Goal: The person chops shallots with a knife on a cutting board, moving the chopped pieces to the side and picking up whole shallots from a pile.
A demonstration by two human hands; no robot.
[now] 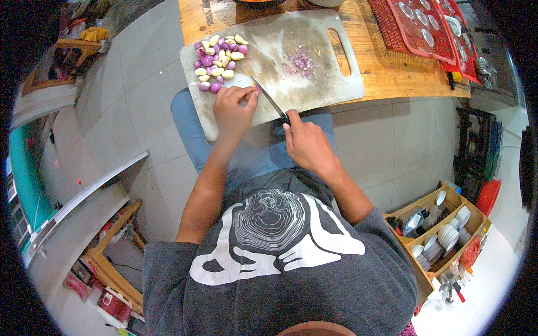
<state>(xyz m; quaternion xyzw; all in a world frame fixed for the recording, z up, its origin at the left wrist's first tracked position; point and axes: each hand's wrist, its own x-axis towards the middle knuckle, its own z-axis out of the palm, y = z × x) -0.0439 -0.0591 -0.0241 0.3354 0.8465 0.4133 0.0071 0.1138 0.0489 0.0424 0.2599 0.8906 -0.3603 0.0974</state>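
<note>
A worn white plastic cutting board [269, 50] lies on the table edge, its near left corner jutting out over my lap. My right hand [306, 138] grips the black handle of a kitchen knife [271, 101], whose blade points up and left over the board. At the blade's tip, the fingertips of my left hand [236, 105] pinch a small purple piece [259, 88], likely shallot, mostly hidden. Beyond that hand sits a pile of peeled shallots [207, 60] and garlic cloves [228, 74]. Chopped purple shallot [301, 63] lies in a small heap near the board's handle slot.
The wooden table [386, 80] carries a red plastic basket [414, 25] with clear round items at the right. Part of a pot or bowl [328, 2] shows at the top edge. A wooden compartment box [437, 235] with stacked white dishes stands at lower right.
</note>
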